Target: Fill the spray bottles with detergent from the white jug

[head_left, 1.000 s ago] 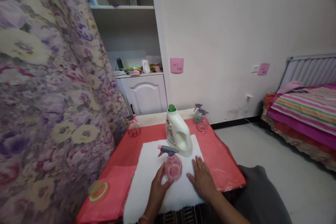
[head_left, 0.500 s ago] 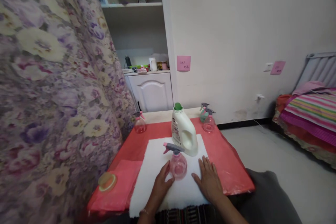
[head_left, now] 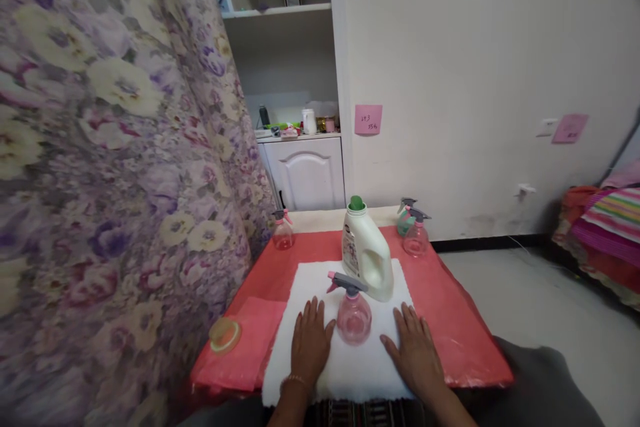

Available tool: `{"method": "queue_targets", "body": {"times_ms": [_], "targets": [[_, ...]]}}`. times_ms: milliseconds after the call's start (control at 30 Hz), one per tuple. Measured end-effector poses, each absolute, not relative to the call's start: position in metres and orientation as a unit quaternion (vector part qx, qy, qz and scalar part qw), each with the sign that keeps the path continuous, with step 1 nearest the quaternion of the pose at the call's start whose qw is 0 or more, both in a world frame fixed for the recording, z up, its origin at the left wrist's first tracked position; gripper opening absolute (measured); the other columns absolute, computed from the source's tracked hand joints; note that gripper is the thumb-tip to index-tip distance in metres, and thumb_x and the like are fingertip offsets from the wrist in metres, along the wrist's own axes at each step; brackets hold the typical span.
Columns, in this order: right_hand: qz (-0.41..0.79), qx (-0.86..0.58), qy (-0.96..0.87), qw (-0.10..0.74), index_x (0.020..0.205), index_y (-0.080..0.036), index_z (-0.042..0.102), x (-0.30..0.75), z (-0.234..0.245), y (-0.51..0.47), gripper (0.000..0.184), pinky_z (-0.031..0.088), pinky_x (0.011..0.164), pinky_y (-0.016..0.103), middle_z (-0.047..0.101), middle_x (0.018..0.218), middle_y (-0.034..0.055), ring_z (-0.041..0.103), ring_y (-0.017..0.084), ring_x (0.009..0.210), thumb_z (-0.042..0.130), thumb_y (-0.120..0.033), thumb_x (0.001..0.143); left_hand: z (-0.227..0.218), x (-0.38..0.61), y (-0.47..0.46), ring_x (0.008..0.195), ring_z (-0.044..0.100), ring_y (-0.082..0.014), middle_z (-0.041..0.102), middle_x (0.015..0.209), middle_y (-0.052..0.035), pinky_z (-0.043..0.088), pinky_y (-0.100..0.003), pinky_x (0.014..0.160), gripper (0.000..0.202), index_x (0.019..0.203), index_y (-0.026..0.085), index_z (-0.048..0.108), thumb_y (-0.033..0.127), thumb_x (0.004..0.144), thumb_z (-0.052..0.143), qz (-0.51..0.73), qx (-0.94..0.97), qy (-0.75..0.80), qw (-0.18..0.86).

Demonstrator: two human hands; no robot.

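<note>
A pink see-through spray bottle (head_left: 355, 320) with a grey and pink trigger head stands upright on a white cloth (head_left: 350, 370). Left of it, my left hand (head_left: 311, 340) lies flat on the cloth, open, its thumb close to the bottle. My right hand (head_left: 414, 350) rests palm down on the cloth's right side, also open and holding nothing. Just behind the spray bottle is a large cream detergent jug (head_left: 367, 253) with a handle; something green (head_left: 357, 203) sits in its mouth.
On the red table cover (head_left: 465, 333) are a pink spray bottle (head_left: 283, 235) at the back left, another pink one (head_left: 416, 240) and a green one (head_left: 405, 223) at the back right. A yellowish round object (head_left: 225, 335) lies front left. A floral curtain (head_left: 125, 180) hangs along the left.
My left hand has come away from the spray bottle's side and now lies flat on the cloth. My right hand stays flat. The view has turned slightly left.
</note>
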State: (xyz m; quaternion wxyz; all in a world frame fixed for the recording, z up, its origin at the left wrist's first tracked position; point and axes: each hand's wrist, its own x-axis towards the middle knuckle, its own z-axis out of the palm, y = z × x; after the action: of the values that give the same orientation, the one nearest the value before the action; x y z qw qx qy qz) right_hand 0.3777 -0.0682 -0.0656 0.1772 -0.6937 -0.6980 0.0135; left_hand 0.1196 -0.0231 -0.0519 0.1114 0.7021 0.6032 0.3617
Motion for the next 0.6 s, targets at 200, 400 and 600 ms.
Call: {"method": "queue_targets", "body": {"times_ms": [200,400,600], "targets": [[0.018,-0.701,-0.693,0.168,0.142,-0.007,0.041,0.3764,-0.0608,-0.0708,0.074,0.018,0.116,0.051,0.034,0.153,0.0201,0.029,0.033,0.142,0.037,-0.06,0.09,-0.0539,0.1207,-0.0268,0.14,0.034,-0.0344,0.045,0.147,-0.0172,0.016,-0.051,0.116,0.051,0.131,0.015,0.057,0.041,0.087,0.051,0.34,0.713,0.609,0.074],[0.028,-0.704,-0.693,0.155,0.143,-0.008,0.041,0.3761,-0.0572,-0.0719,0.073,0.018,0.116,0.051,0.034,0.153,0.0192,0.029,0.033,0.142,0.037,-0.059,0.091,-0.056,0.1178,-0.0271,0.138,0.037,-0.0332,0.049,0.144,-0.0173,0.017,-0.049,0.117,0.046,0.128,0.016,0.06,0.037,0.089,0.049,0.359,0.71,0.6,0.079],[0.032,-0.705,-0.69,0.161,0.142,-0.008,0.042,0.3762,-0.0567,-0.0715,0.072,0.018,0.116,0.052,0.033,0.153,0.0201,0.029,0.033,0.142,0.038,-0.058,0.09,-0.06,0.1158,-0.0271,0.136,0.043,-0.0286,0.054,0.142,-0.0131,0.027,-0.047,0.114,0.042,0.129,0.018,0.058,0.031,0.092,0.045,0.309,0.731,0.609,-0.012]]}}
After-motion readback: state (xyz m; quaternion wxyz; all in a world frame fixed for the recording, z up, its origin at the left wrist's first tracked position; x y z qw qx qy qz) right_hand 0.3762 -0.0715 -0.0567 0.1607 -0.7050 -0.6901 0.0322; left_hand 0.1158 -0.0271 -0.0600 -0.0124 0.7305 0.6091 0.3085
